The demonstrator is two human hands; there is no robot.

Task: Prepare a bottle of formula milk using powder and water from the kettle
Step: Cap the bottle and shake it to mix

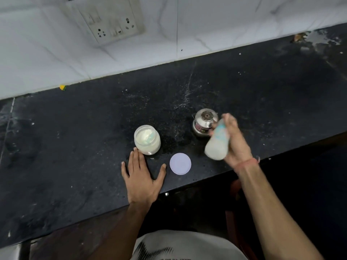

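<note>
My right hand [235, 145] grips a baby bottle [217, 142] full of white milk, tilted and blurred, above the counter's front edge. Its teal-marked upper part points toward a small steel kettle [203, 122] standing just behind it. My left hand [140, 175] rests flat on the black counter [75, 147], fingers spread, fingertips next to an open glass jar of white powder [147, 139]. The jar's round white lid [180, 163] lies flat on the counter between my two hands.
White powder specks are scattered over the counter. A white tiled wall with a switch and socket panel [110, 21] rises behind. A wet patch [317, 39] lies at the far right. A small yellow scrap [62, 87] sits by the wall at left.
</note>
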